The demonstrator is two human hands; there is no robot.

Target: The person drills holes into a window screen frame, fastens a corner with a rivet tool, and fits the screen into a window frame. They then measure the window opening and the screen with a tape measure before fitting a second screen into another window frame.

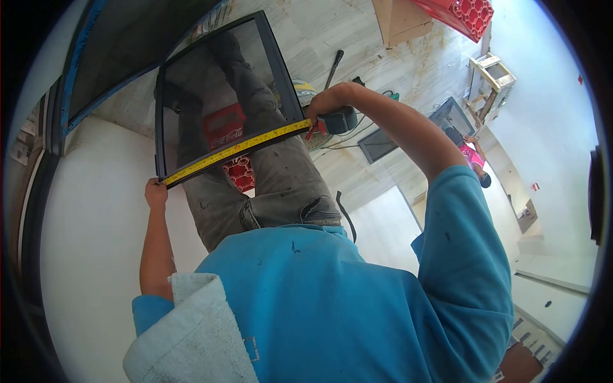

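Observation:
A black-framed, see-through dark panel lies over my legs, which show through it. A yellow tape measure is stretched along its near edge. At the near left corner, my left hand is closed, pinching the tape's end against the frame. My right hand is closed at the near right corner, by the dark tape case, holding the tape against the frame. Part of the right fingers is hidden behind the hand.
A red crate with white lettering shows through the panel. Another red crate and a cardboard box stand at upper right. A wooden stand and a person in pink are farther right. A large blue-edged frame stands left.

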